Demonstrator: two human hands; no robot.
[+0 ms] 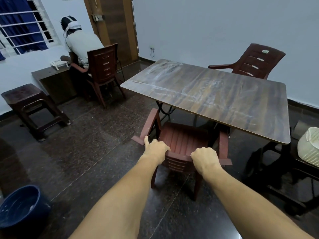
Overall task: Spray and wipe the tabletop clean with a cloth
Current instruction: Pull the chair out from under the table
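A rectangular wood-grain tabletop (215, 95) stands ahead of me, streaked with whitish smears across most of its surface. A reddish-brown plastic chair (183, 138) sits partly under its near edge. My left hand (156, 149) grips the top of the chair's backrest, thumb pointing up. My right hand (205, 158) grips the same backrest further right. No cloth or spray bottle is in view.
A second brown chair (253, 62) stands behind the table by the wall. A person (77, 42) sits at a desk at the left on another chair. A brown stool (32, 107), a blue basin (19, 206) and a white woven basket (309, 149) stand around.
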